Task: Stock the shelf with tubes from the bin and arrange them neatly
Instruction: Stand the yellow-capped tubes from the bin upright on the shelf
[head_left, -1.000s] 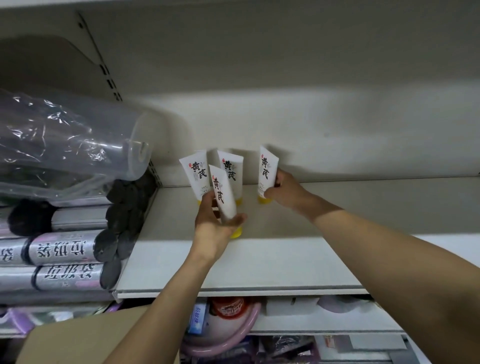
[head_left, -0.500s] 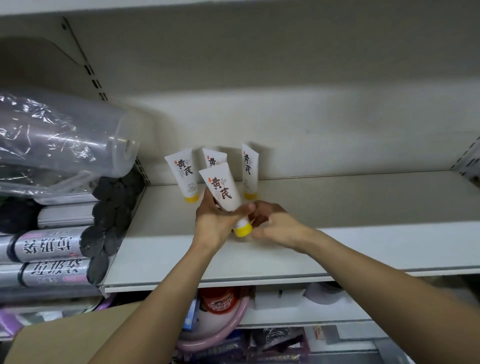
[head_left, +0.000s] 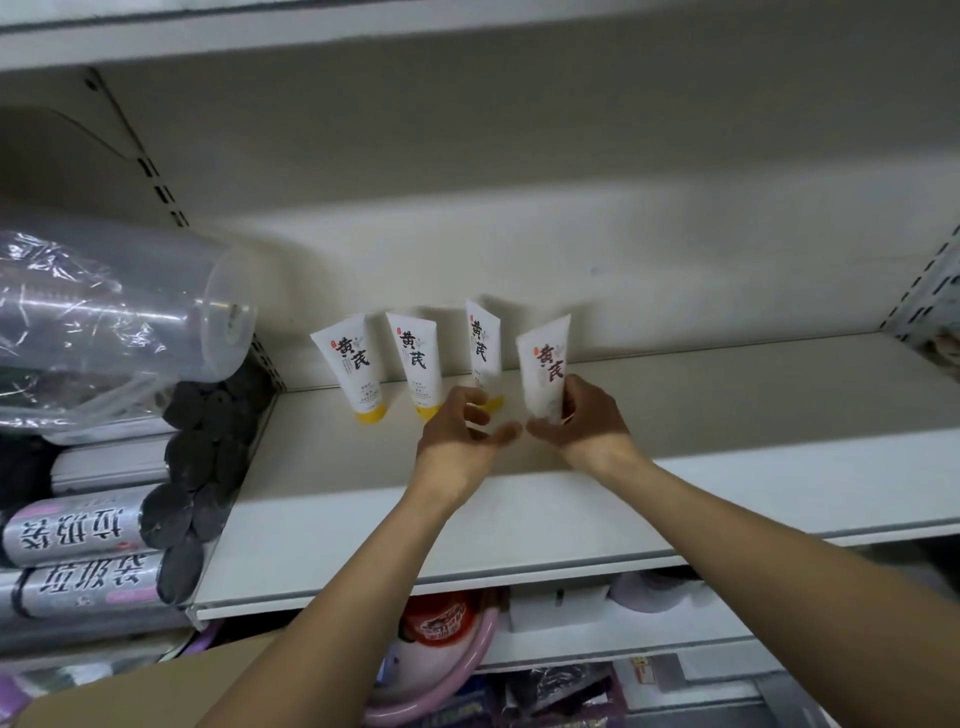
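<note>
Three white tubes with yellow caps stand cap-down in a row at the back of the white shelf (head_left: 727, 415): the left tube (head_left: 353, 366), the middle tube (head_left: 415, 361) and the right tube (head_left: 484, 348). My right hand (head_left: 582, 426) grips a fourth tube (head_left: 544, 371) by its lower end, upright, just right of the row; its cap is hidden by my fingers. My left hand (head_left: 460, 436) hovers in front of the row with fingers spread, holding nothing.
Rolls of grey bags with black ends (head_left: 104, 530) are stacked left of the shelf, with a clear plastic container (head_left: 104, 322) on top. A cardboard box edge (head_left: 156, 691) shows at bottom left. Lower shelves hold a pink basin (head_left: 441, 670) and packaged goods.
The fourth tube passed from my left hand to my right hand and moved right, to the end of the row. My left hand let go and opened.
</note>
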